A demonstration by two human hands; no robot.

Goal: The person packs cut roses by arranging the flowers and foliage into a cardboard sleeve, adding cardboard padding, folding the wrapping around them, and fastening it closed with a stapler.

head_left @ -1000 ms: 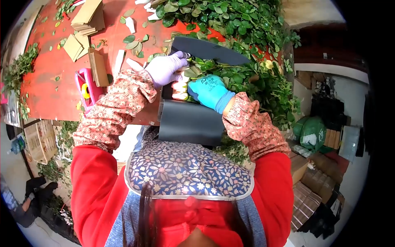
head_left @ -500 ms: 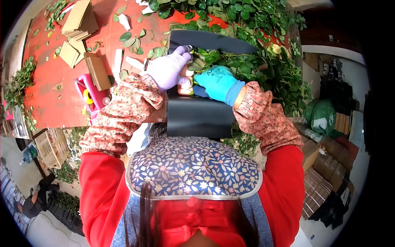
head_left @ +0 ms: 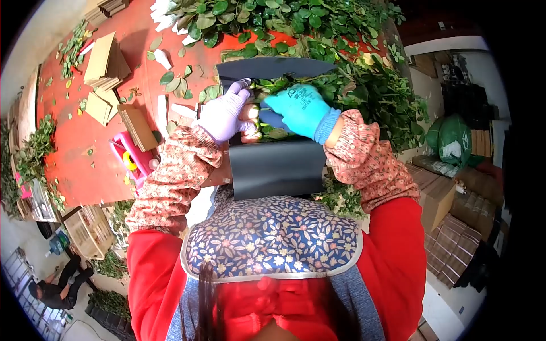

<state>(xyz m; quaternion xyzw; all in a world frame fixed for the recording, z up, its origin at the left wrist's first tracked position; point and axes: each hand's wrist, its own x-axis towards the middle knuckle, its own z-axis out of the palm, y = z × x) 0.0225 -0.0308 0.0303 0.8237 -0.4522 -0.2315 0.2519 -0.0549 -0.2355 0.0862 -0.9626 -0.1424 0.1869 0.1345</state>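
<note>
My left hand (head_left: 223, 116), in a thin lilac glove, rests on pale pink flower heads (head_left: 249, 113) at the left end of a leafy bunch, its fingers bent over them. My right hand (head_left: 298, 111), in a blue coated glove, is closed around the stems and leaves just right of the heads; its fingertips are partly hidden. The flowers lie on a black sheet (head_left: 276, 169), whose near part hangs over the table edge toward my apron. The sheet's far flap (head_left: 278, 67) stands up behind the bunch.
Leafy stems (head_left: 378, 105) cover the right and far side of the red table (head_left: 74, 165). At left are cardboard pieces (head_left: 108, 62), a pink tape holder (head_left: 129, 159) and loose leaves. A person (head_left: 60, 287) is at the far lower left; boxes (head_left: 455, 244) stand at right.
The view has shifted, so the table and surroundings appear displaced. My right hand has moved slightly away from my left, and more of the pink heads shows between them.
</note>
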